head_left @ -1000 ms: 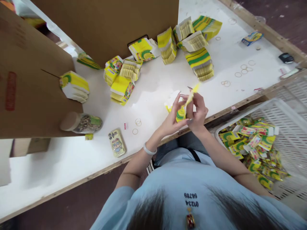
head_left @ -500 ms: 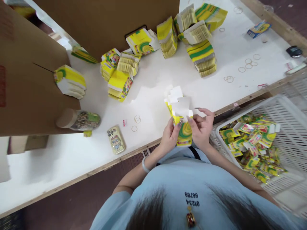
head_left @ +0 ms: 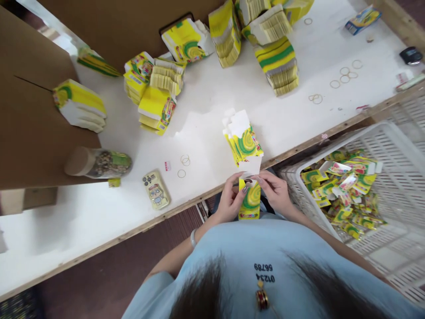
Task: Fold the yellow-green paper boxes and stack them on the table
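Observation:
Close to my body, past the table's front edge, I hold a yellow and green cardboard box (head_left: 249,204) with its white flap raised at the far end. My left hand (head_left: 231,199) is closed on its left side, thumb over the front. My right hand (head_left: 274,190) pinches the box near the base of the flap; some fingertips are hidden behind it. Just beyond my hands, a small pile of flat yellow and green boxes (head_left: 246,141) with white flaps lies on the table.
To the right stands a white plastic basket (head_left: 395,146) with many small yellow packs. Bundles of flat boxes (head_left: 279,62) line the back. A phone (head_left: 156,189), a jar (head_left: 106,163), rubber bands (head_left: 345,75) and a blue box (head_left: 362,20) lie about. Large brown cartons (head_left: 36,106) stand left.
Both hands have drawn the box toward my body, off the pile, which now shows uncovered. My right fingers have closed in at the flap. The camera view has shifted slightly.

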{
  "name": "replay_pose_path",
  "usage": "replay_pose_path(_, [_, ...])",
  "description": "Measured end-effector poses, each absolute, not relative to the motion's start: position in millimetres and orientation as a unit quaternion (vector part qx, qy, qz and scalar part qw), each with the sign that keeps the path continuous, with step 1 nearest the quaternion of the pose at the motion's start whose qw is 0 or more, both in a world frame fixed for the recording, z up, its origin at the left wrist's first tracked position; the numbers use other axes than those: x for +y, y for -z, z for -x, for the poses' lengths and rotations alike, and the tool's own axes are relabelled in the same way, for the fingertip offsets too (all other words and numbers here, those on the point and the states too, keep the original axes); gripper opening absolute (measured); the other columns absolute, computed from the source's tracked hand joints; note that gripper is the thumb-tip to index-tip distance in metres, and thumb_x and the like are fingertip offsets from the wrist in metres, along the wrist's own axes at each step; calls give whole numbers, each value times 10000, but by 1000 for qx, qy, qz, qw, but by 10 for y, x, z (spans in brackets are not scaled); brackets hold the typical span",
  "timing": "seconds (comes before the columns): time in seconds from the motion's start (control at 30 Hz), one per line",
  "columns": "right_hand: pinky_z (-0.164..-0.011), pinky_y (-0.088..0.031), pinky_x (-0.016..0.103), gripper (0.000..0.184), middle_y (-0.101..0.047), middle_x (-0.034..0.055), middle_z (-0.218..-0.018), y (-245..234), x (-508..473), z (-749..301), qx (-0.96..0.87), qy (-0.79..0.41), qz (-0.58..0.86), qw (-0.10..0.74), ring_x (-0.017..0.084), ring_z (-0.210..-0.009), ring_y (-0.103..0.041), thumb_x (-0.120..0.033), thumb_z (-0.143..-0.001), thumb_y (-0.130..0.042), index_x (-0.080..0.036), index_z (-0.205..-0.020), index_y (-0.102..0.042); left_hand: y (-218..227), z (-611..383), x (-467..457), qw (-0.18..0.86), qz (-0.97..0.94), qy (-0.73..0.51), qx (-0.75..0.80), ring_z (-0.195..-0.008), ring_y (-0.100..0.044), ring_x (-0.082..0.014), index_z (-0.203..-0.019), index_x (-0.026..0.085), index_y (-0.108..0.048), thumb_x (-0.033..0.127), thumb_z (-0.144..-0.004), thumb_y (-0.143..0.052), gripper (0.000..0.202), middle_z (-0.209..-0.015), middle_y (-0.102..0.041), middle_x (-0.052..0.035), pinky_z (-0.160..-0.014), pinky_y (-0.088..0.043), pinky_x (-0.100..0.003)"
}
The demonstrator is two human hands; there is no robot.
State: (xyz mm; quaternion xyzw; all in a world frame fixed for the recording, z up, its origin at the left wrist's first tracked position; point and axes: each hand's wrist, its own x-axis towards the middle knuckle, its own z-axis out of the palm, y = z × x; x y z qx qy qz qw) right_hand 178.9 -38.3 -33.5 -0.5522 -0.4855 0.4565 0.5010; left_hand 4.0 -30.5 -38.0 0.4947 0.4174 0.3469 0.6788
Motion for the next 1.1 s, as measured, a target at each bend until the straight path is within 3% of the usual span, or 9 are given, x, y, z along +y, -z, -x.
replay_pose_path(0.13, [-763,-620,353,277,-777,64,-927,410,-411,-1786,-509,-424,555,503,207,-844,-738,-464,-985,-596,-246,-932,-760,367,-13,-239,661,-526,-343,411,-615,-543,-96,-1084,214,-586,514,-986,-599,316,-834,-641,-5,-571,-454,-232])
replay_pose_path(0.2, [-766,-642,359,228,-791,67,-979,459,-448,-1830,-530,-370,562,516,213,-848,-759,-421,-983,-617,-261,-1089,-740,410,-8,-242,644,-540,-360,405,-717,-614,-119,-1200,220,-575,506,-1007,-565,345,-932,-685,-29,-650,-497,-245])
replay_pose_path(0.33, [-905,-654,378,304,-801,85,-1122,506,-494,-2014,-675,-310,474,472,235,-1027,-774,-446,-955,-679,-264,-1193,-734,470,13,-261,643,-559,-381,359,-856,-709,-164,-1594,283,-273,545,-1034,-482,652,-1068,-764,-54,-791,-569,-304])
replay_pose_path(0.5, [-927,-649,391,418,-751,131,-1238,367,-500,-2064,-668,-420,445,423,255,-1125,-742,-486,-907,-731,-230,-1236,-703,361,77,-203,589,-633,-327,382,-1217,-680,-245,-1356,202,-657,465,-1062,-430,455,-1310,-725,-121,-1071,-528,-375])
replay_pose_path(0.7, [-729,-631,291,434,-760,42,-1024,172,-448,-1922,-460,-672,458,357,168,-824,-746,-262,-863,-714,-236,-1279,-593,285,98,-149,579,-636,-292,419,-1132,-720,-236,-1486,190,-542,446,-1044,-488,514,-1256,-750,-130,-1041,-559,-400])
replay_pose_path(0.8, [-722,-618,272,494,-758,40,-1067,160,-403,-1989,-419,-698,456,359,154,-820,-735,-257,-840,-736,-249,-1315,-599,277,109,-154,569,-648,-298,408,-1292,-649,-245,-1440,201,-586,438,-1050,-466,472,-1419,-667,-132,-1113,-511,-391])
replay_pose_path(0.9, [-761,-634,308,522,-753,59,-1180,203,-393,-2038,-374,-746,417,361,171,-883,-744,-324,-831,-770,-263,-1331,-635,281,86,-162,534,-668,-292,429,-1185,-698,-232,-1556,216,-432,421,-1068,-406,530,-1380,-686,-131,-1030,-552,-373])
replay_pose_path(1.0, [-695,-634,310,445,-781,56,-1109,285,-422,-2054,-331,-734,445,392,189,-854,-747,-419,-822,-783,-263,-1231,-704,308,-35,-11,495,-719,-251,418,-899,-736,-208,-1592,215,-351,399,-1079,-355,545,-1177,-757,-110,-843,-589,-345])
replay_pose_path(1.1, [-665,-619,310,355,-793,60,-1013,410,-452,-2286,-335,-618,548,452,207,-837,-743,-486,-868,-729,-259,-1141,-728,352,-197,490,409,-803,-247,356,-884,-716,-222,-1445,215,-541,400,-1065,-398,446,-1002,-754,-80,-835,-583,-355])
